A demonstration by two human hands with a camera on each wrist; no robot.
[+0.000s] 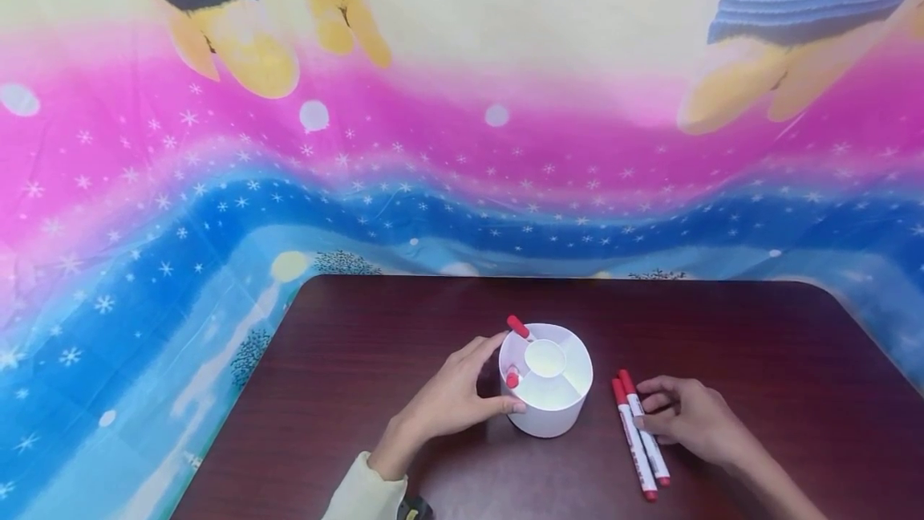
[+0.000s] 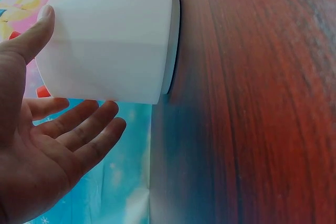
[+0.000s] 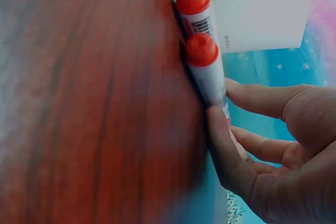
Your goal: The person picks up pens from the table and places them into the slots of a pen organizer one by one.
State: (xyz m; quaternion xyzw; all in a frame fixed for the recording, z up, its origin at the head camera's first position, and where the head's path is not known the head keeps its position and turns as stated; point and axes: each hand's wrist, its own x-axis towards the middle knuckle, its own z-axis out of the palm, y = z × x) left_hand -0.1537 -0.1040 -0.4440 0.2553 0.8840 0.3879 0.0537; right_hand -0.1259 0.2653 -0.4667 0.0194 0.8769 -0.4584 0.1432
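**White holder and pinched marker share the table**

We see, filling the background, a printed cloth in pink, blue and cream, scattered with white snowflakes. Before it stretches the dark reddish-brown table, its far corners rounded. On the table, near its middle, the round white holder stands upright, with a circular cup at its centre and divided compartments around that. Our left hand holds the holder in a wide grip, thumb against the near wall, fingers along the left side. Our right hand, to the right of the holder, has a narrow grip, pinching the pinched marker between thumb and fingers. A second marker lies just beside it, to its left. Smallest are two red caps of markers inside the holder, both toward its left side; we cannot tell whether they share a compartment.
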